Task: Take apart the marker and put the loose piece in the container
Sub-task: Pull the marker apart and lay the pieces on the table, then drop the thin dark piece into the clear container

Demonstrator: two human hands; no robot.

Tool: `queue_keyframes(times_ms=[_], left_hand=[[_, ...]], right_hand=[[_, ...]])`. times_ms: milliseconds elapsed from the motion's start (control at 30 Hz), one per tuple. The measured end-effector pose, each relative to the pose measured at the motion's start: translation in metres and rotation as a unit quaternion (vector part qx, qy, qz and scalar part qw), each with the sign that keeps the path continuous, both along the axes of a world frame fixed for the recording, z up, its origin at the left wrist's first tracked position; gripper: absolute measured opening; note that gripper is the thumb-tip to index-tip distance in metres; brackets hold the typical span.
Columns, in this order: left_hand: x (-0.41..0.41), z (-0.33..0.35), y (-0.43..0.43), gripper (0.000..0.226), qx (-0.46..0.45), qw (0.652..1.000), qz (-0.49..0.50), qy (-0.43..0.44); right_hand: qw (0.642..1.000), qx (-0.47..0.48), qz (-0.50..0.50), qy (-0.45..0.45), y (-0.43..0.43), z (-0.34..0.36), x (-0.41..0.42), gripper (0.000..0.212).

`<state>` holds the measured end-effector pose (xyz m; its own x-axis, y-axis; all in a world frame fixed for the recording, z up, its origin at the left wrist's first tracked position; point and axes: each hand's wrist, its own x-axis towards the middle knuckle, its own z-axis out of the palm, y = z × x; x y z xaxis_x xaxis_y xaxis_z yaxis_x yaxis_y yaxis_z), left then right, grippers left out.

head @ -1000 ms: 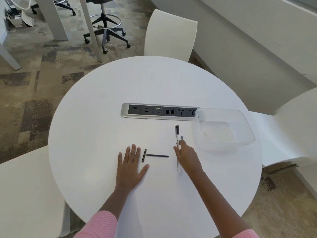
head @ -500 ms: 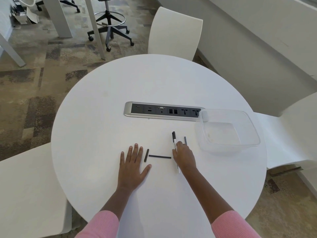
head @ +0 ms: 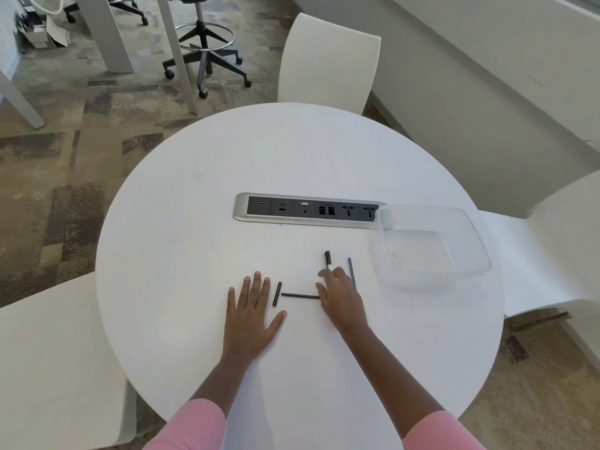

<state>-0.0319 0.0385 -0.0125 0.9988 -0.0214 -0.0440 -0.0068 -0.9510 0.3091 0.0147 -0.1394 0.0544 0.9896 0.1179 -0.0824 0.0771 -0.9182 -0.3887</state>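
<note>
The marker [head: 328, 258] lies on the round white table [head: 194, 254], its black end pointing away from me. My right hand [head: 339, 298] covers the white barrel, fingers curled down onto it. A thin grey rod [head: 350, 271] lies just right of that hand. A thin dark rod [head: 300, 296] lies crosswise between my hands, and a short black piece [head: 277, 293] sits beside my left hand [head: 250, 315]. That hand rests flat with fingers spread and holds nothing. The clear plastic container [head: 480, 251] stands empty at the right.
A silver power and data strip [head: 240, 209] is set into the table's middle, touching the container's far left corner. White chairs stand at the far side [head: 328, 60], the right [head: 552, 241] and the near left [head: 48, 368].
My right hand has slid the marker a little to the left, uncovering the grey rod beside it. My left hand has stayed flat in place.
</note>
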Motion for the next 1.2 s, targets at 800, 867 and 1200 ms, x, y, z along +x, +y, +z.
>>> queue_keyframes(times_ms=[800,867,1200], left_hand=[[0.0,-0.005,0.002,0.072,0.007,0.999,0.009,-0.037],[-0.001,-0.003,0.0,0.072,0.01,0.999,0.008,-0.036],[0.022,0.013,-0.053,0.069,-0.027,0.993,-0.01,-0.111]], right_hand=[[0.993,-0.005,0.081,-0.087,-0.002,-0.007,-0.018,0.015],[0.993,0.018,0.07,-0.094,-0.013,0.006,-0.014,0.011],[0.983,0.03,-0.027,-0.18,-0.116,0.063,0.032,0.007]])
